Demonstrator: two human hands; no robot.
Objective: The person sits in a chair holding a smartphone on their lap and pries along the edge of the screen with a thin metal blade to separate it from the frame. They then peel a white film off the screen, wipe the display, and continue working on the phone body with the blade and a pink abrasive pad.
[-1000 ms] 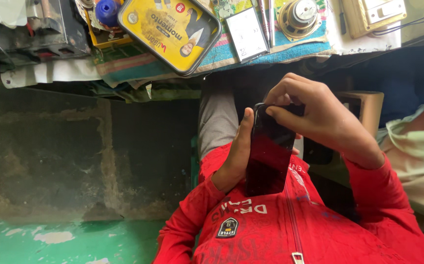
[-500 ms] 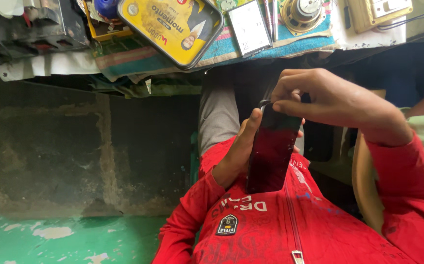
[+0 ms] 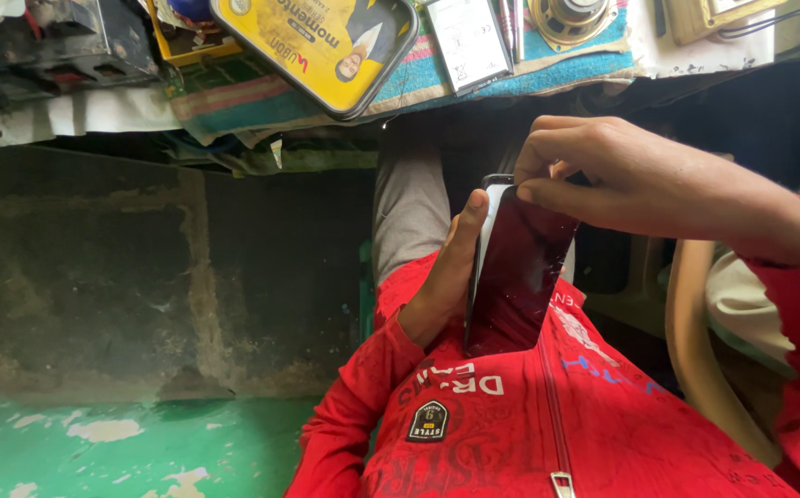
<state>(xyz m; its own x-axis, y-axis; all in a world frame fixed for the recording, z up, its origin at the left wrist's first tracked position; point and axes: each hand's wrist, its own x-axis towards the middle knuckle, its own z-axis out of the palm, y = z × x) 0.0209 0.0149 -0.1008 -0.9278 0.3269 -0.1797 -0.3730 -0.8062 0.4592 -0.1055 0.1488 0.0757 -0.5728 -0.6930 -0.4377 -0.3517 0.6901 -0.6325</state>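
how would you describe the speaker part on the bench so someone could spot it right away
Start at the cluttered bench along the top edge and find the big yellow tray. Go right past the flat white battery to the far end of the striped blue cloth. The speaker sits there: the only round thing, brassy metal rim around a grey centre, among flat rectangles.

dark stained wall (image 3: 96, 277), worn green floor (image 3: 96, 452)

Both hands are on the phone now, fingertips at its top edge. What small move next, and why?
Probably keep the left hand bracing the phone along its side while the right hand eases its fingertips along the top edge. The phone stands upright against the red jacket, held only at side and top, so it looks prone to slipping.
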